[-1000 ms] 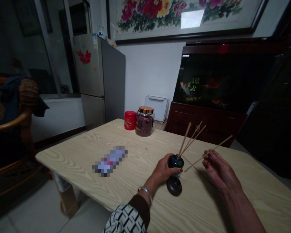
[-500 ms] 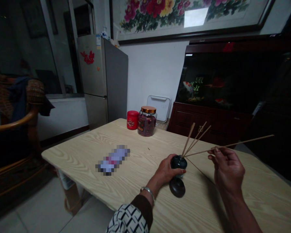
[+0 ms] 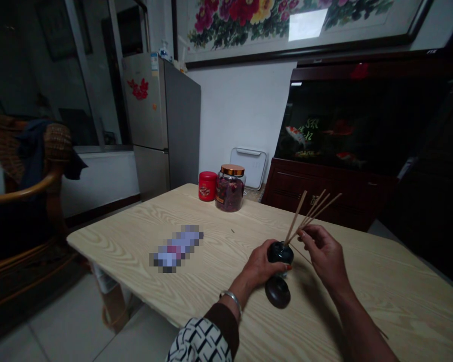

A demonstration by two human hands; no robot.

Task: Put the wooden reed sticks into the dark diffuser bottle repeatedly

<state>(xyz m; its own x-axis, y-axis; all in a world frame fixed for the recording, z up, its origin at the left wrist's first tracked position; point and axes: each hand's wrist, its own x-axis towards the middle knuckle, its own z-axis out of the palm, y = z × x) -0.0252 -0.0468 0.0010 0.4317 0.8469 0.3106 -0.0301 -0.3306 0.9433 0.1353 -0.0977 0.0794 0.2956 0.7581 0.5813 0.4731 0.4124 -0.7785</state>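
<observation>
Wood-grained table (image 3: 211, 256), fish tank (image 3: 335, 120) behind, left hand (image 3: 258, 262) gripping bottle (image 3: 280, 252), right hand (image 3: 322, 251) pinching stick (image 3: 323, 209)

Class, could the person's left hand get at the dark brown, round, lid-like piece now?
Probably yes: the lid-like piece lies close by, uncovered, in front of the dark, glossy, rounded bottle. The left hand has its grip around that bottle, so would likely need to release it first.

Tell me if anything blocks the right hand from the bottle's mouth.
Nothing visible but the sticks themselves, which rise from the mouth to the right hand. The left hand grips the side of the bottle, and the dark round piece lies nearer the camera, out of the way.
</observation>
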